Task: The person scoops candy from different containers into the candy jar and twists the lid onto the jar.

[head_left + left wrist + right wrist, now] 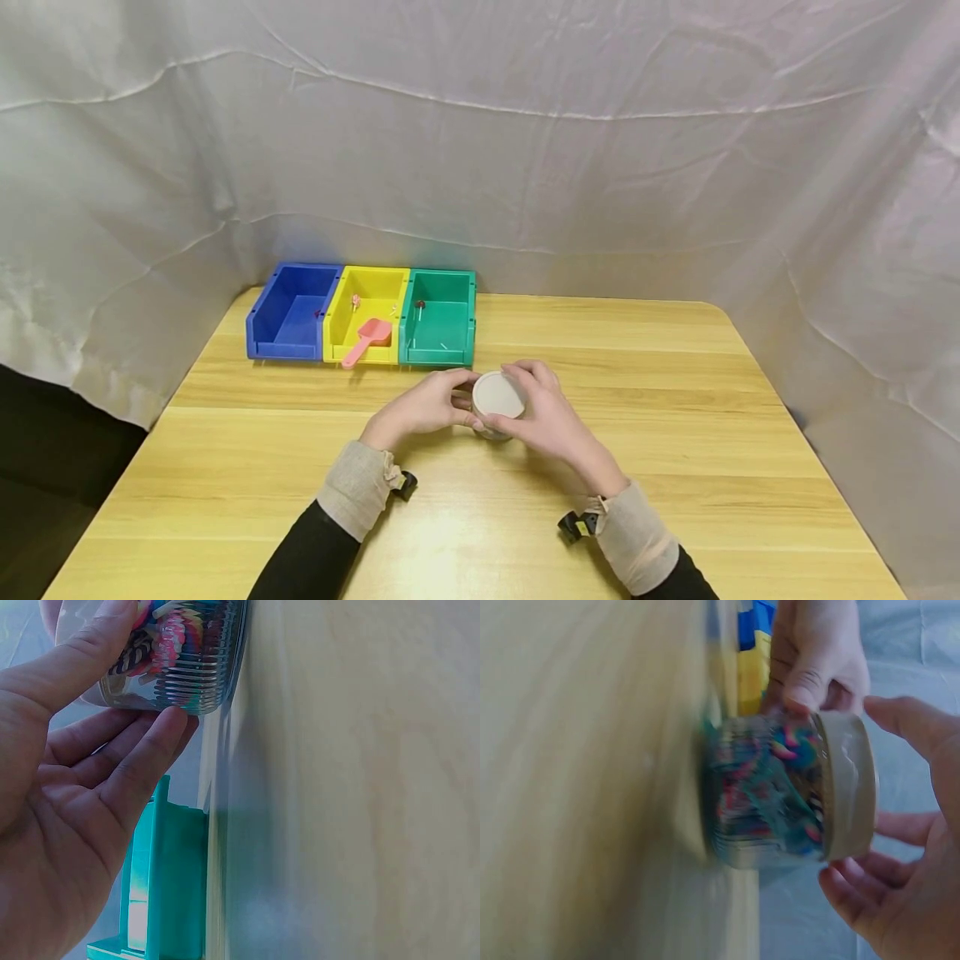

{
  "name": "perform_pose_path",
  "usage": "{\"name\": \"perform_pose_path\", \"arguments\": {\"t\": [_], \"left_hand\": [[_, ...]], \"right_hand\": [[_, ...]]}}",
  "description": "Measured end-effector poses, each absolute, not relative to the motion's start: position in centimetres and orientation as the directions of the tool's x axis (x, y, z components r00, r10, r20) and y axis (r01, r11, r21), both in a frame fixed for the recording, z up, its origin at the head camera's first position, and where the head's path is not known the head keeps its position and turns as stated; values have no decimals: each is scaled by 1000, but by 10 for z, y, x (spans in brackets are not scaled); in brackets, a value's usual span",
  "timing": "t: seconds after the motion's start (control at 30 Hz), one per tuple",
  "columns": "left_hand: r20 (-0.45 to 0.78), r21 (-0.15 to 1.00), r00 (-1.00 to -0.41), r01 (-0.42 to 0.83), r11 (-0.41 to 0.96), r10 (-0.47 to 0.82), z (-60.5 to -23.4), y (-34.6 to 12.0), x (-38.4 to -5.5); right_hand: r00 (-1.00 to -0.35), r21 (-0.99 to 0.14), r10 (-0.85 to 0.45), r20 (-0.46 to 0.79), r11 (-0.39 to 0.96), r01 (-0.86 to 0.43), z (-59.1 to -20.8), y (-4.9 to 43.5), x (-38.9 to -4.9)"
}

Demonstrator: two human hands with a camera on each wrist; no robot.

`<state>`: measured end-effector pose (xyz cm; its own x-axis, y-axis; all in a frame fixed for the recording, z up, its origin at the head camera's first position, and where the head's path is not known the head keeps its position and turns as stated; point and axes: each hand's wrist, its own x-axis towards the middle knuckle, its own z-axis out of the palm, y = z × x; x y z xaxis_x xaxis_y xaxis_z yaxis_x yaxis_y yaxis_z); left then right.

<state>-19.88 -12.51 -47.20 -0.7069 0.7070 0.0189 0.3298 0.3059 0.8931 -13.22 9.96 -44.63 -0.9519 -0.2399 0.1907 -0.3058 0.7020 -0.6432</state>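
Note:
A clear ribbed jar (769,799) packed with colourful striped and swirled sweets stands upright on the table, its beige lid (498,394) on top. My left hand (427,406) holds the jar's side, thumb on one face and fingers on the other, as the left wrist view shows. From the right, my right hand (553,418) grips the lid, with thumb and fingertips on opposite parts of its rim. In the right wrist view the lid sits flush on the jar.
Behind the jar to the left, blue (258,333), yellow (330,333) and green (468,333) bins stand joined in a row. A pink scoop (367,337) rests over the yellow bin's front edge. Small lollipops lie inside the bins. A grey curtain (525,183) hangs behind the wooden table (675,375).

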Motion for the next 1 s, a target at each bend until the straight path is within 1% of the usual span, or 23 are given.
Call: {"name": "perform_pose_path", "arguments": {"t": [0.17, 0.3, 0.5, 0.77, 1.0], "left_hand": [[23, 891, -709, 334, 307, 705, -473, -125, -199], [22, 887, -710, 339, 314, 704, -472, -125, -198], [21, 880, -714, 345, 325, 700, -471, -125, -197], [14, 876, -709, 349, 333, 705, -469, -124, -197], [26, 875, -702, 360, 323, 712, -470, -124, -199]], "right_hand": [[-927, -626, -331, 175, 690, -364, -442, 107, -133], [-919, -611, -358, 166, 694, -381, -441, 108, -132], [-933, -598, -309, 185, 718, -357, -443, 106, -132], [-965, -602, -188, 181, 755, -260, -449, 97, -132], [-974, -605, -148, 170, 764, -222, -451, 92, -131]]}}
